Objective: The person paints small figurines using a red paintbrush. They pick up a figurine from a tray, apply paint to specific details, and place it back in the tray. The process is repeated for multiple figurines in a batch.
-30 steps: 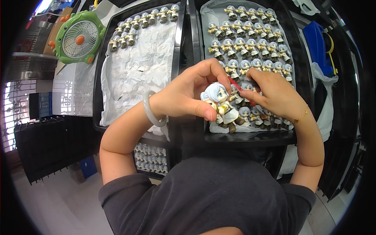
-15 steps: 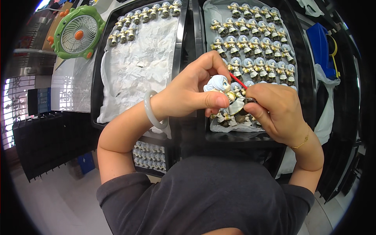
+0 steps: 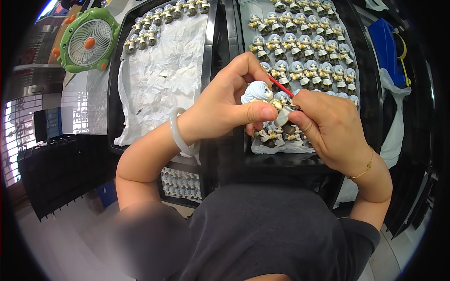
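A small chibi figurine [image 3: 255,92] with pale blue-grey hair and a white dress is held in my left hand [image 3: 220,105], the thumb across it and the fingers curled behind. My right hand [image 3: 332,124] is closed at the figurine's lower body. From its fingers a thin red stick-like tool [image 3: 281,87] slants up to my left index finger. A small metal piece [image 3: 296,108] shows between the right thumb and forefinger; whether it belongs to the red tool I cannot tell. Beneath both hands lies a black tray [image 3: 300,160] with rows of matching figurines.
To the left, another black tray [image 3: 112,100] lined with crumpled white paper [image 3: 161,89] has figurines along its far end. A green fan [image 3: 89,42] stands at the far left. Lower down sits another tray of figurines [image 3: 180,185]. A blue object [image 3: 386,51] is at the right.
The view has shifted slightly, so the trays sit a little higher and farther left. Both hands keep their holds, and the figurine has tilted a little between them.
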`<state>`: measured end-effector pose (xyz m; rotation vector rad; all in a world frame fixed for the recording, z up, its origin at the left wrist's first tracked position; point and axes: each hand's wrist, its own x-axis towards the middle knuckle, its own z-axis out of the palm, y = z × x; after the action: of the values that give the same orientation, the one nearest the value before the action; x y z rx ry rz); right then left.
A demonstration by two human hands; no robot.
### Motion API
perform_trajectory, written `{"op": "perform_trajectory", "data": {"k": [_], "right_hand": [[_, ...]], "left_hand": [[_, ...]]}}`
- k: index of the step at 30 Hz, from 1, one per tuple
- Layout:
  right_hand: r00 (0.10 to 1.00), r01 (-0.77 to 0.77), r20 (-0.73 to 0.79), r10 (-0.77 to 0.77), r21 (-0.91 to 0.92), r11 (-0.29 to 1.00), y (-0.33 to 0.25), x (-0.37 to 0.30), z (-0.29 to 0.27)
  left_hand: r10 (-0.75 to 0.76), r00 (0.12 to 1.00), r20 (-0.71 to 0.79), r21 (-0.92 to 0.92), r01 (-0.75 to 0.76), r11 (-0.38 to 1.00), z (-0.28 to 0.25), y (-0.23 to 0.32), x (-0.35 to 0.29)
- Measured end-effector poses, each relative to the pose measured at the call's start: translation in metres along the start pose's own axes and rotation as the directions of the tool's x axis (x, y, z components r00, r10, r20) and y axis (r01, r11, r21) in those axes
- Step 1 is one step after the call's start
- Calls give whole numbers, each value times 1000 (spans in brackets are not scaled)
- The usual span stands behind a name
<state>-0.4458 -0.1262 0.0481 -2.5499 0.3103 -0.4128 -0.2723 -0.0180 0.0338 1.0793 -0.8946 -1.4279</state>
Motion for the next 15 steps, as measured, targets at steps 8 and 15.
{"op": "perform_trajectory", "data": {"k": [8, 15], "right_hand": [[999, 11, 39, -12, 29, 1000, 3, 1, -1], [998, -21, 68, 16, 78, 997, 1, -1, -2]], "left_hand": [[20, 1000, 18, 7, -20, 1000, -1, -1, 0], [45, 999, 26, -27, -45, 999, 0, -2, 1]]}}
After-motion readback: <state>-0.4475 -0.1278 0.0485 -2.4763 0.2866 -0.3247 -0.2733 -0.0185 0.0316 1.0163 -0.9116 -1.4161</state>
